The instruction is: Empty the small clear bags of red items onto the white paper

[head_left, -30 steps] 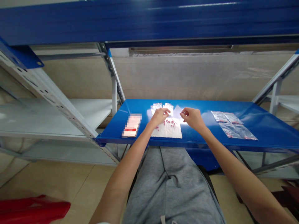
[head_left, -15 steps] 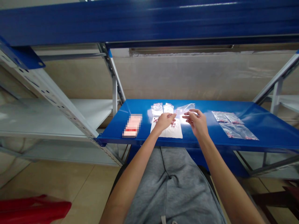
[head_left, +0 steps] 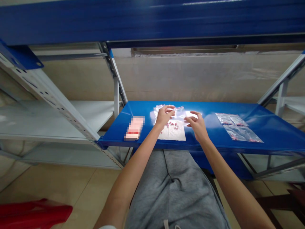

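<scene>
A clear zip bag (head_left: 180,114) hangs tilted between my hands, above the back of a white cloth or paper sheet (head_left: 172,135). My left hand (head_left: 164,116) is closed on the bag's left end. At the opposite side, my right hand (head_left: 196,124) pinches the bag's edge between thumb and fingers. Several small red beads or pieces (head_left: 175,124) are scattered over the white sheet beneath. Behind my left hand lie other clear zip bags (head_left: 157,109), partly covered by it.
Flat zip bags with red pieces inside (head_left: 243,133) rest to the right on the blue shelf (head_left: 205,140). A blurred-out phone-like object (head_left: 134,128) lies at left. Overhead runs a blue beam (head_left: 152,22); metal uprights (head_left: 59,108) flank the shelf.
My left hand has shifted up and slightly left with the bag. My right hand has moved left and now grips the bag's edge. More red pieces show on the sheet.
</scene>
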`<state>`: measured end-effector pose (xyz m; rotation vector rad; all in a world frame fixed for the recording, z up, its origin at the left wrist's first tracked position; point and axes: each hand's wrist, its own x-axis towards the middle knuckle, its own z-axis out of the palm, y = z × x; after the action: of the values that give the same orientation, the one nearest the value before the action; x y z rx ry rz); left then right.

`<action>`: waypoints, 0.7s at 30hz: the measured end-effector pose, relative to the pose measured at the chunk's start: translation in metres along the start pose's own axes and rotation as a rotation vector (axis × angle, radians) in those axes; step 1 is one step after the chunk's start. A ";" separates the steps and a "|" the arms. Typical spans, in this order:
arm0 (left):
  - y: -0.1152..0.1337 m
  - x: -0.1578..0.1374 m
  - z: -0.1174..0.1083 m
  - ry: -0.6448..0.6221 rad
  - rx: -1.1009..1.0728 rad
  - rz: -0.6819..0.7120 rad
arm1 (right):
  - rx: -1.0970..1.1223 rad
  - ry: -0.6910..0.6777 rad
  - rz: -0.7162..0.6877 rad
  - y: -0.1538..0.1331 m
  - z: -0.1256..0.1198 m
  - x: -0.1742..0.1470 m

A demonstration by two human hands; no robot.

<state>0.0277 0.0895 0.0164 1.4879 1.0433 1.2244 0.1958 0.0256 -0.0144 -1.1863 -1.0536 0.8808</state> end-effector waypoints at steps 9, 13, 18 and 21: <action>0.004 0.060 -0.001 -0.074 0.094 0.024 | -0.231 -0.043 -0.130 -0.002 0.005 0.060; -0.001 0.081 0.010 -0.052 0.242 0.046 | -0.398 -0.024 -0.142 0.009 0.003 0.079; -0.013 0.099 0.032 -0.005 0.418 0.076 | -0.816 0.002 -0.224 0.023 -0.004 0.098; -0.020 0.104 0.043 -0.023 0.523 0.099 | -0.988 -0.008 -0.254 0.029 -0.005 0.104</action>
<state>0.0841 0.1890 0.0151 1.9638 1.3557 1.0410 0.2309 0.1269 -0.0256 -1.7803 -1.6796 0.1165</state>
